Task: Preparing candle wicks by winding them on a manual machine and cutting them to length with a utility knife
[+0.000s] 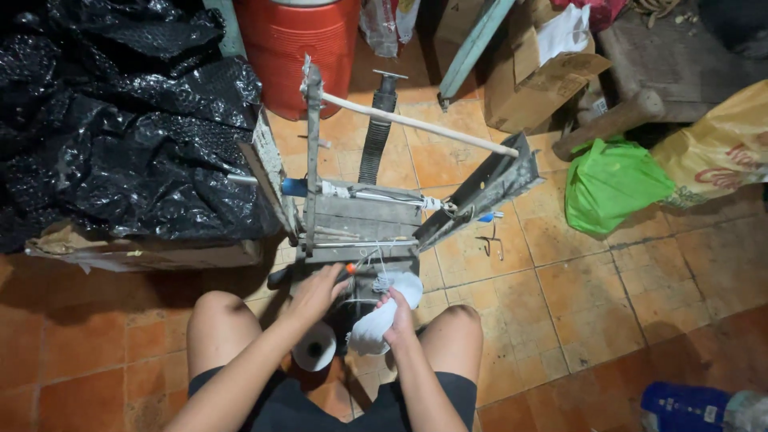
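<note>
White cloth bundle is what I've got in my right hand, fingers wrapped shut around its middle, held low between my knees and right up against the front edge of the wooden frame. A few thin white threads run up from the bundle to the frame's lower bar. My left hand is just beside it, fingers bent and resting on the frame's front edge near a little orange-tipped thing; honestly can't tell whether it's pinching anything, the fingertips are hidden.

Down under my hands there's a white spool sitting on the floor between my legs. The frame itself is a rough grey wood contraption with a pale stick slanting across the top and a blue-handled piece poking out on the left side. A black corrugated hose lies behind it.

Further out: black plastic sheeting heaped on cardboard to my left, a red barrel up top, a cardboard box and a green plastic bag off to the right, all on the orange tile floor.
</note>
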